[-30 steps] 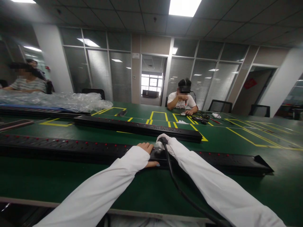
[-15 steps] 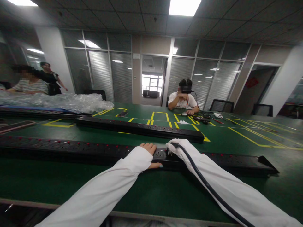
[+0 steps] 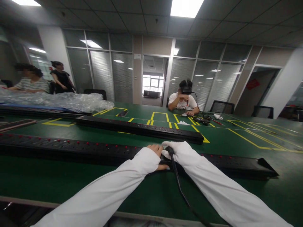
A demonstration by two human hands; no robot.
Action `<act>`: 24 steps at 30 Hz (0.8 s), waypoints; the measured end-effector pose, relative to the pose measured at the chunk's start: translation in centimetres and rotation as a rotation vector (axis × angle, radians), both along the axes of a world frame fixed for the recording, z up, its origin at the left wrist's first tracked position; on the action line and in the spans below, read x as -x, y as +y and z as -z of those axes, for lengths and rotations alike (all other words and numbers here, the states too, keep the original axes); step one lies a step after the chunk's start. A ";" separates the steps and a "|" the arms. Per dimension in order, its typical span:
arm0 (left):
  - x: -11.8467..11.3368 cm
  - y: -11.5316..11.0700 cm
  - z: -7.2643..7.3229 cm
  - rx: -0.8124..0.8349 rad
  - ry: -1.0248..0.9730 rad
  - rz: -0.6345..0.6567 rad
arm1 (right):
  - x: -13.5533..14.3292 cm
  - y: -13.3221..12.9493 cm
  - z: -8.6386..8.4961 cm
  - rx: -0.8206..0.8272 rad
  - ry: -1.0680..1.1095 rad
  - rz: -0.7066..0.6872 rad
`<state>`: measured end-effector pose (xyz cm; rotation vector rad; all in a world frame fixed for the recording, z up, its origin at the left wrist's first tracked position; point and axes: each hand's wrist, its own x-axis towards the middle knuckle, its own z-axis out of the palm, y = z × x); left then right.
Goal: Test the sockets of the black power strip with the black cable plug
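A long black power strip (image 3: 94,150) with a row of red lights or buttons lies across the green table in front of me. My bare left hand (image 3: 156,151) grips its middle, fingers over the far side and thumb along the near side. Just right of it, my white-gloved right hand (image 3: 177,148) is closed around a black power plug (image 3: 169,151) at the strip's top. From the plug a black cable (image 3: 179,184) hangs down toward me over the table edge. My hands hide the plug's pins and the sockets below, so I cannot tell whether it is seated.
Behind lies a second black power strip (image 3: 142,128). Clear plastic wrap (image 3: 59,100) covers more strips at the far left. Yellow tape lines mark the green table (image 3: 132,195). Across it sits a person (image 3: 182,99) beside tangled cables (image 3: 202,119); two more people are at the left.
My left hand has slid slightly right along the strip. My right hand has turned and shifted left with the plug, and the cable now hangs between my arms instead of over my right sleeve.
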<state>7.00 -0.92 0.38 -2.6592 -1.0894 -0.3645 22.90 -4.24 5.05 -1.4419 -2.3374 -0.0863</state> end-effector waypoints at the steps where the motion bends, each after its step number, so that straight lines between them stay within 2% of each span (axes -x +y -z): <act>1: 0.1 0.0 0.0 0.002 0.000 0.002 | 0.0 -0.2 0.0 0.010 -0.009 -0.025; 4: 0.1 0.1 -0.1 0.009 0.004 -0.010 | 0.1 -0.6 0.2 0.040 -0.019 -0.059; 8: 0.0 0.1 -0.1 0.038 0.021 -0.025 | 0.1 -0.8 0.3 0.042 -0.023 -0.036; 15: 0.5 -1.1 -1.0 0.012 -0.049 0.011 | 0.5 -1.5 -0.5 0.051 -0.039 -0.014; 24: 0.7 -1.3 -1.4 0.030 -0.047 0.023 | 0.8 -2.0 -1.1 0.063 -0.053 -0.015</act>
